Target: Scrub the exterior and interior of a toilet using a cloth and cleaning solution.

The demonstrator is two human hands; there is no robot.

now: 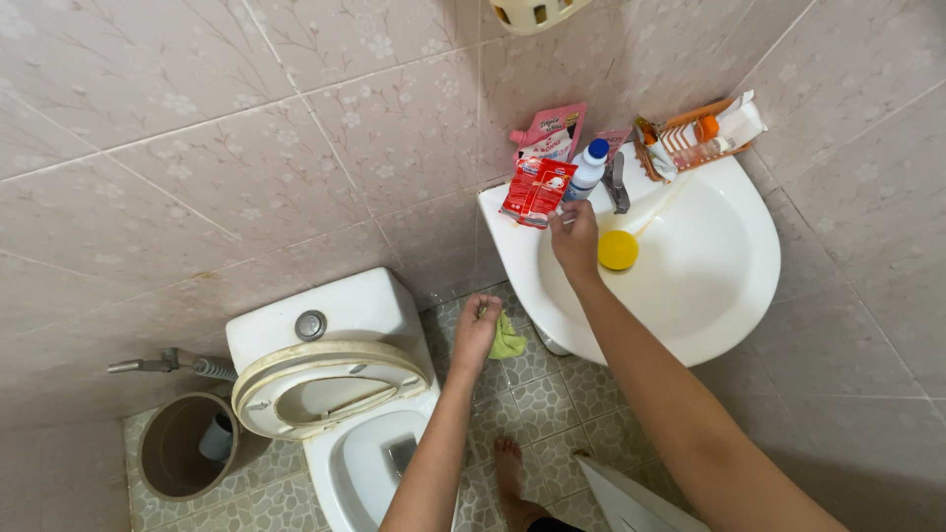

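- Looking down, I see the white sink (734,296) in the corner, and I tell every place from it.
- My right hand (574,239) is over the back left edge of the sink. Its fingers are curled around the bottom of a white bottle with a blue cap (587,167), so they are closed on it.
- The bottle stands upright on the sink's rim, just left of the grey tap (617,184).
- A red packet (537,190) lies on the rim just left of the bottle, touching it. A pink pouch (549,133) stands behind the packet, against the wall.
- A round yellow scrubber (619,250) sits inside the sink bowl, just right of my right hand. Its pale handle points up to the back rim.
- An orange tray (690,133) sits on the back right rim of the sink. It holds small bottles and tubes, but I cannot tell what each one is.
- My left hand (477,330) is lower down, left of the sink. Its fingers are closed tight on a green cloth (506,340), which hangs just under the sink's edge.
- The white toilet (340,394) is well left of the sink, with its seat up and water in the bowl.
- A brown bin (187,445) stands far left of the sink, past the toilet. Something small and pale is inside it.
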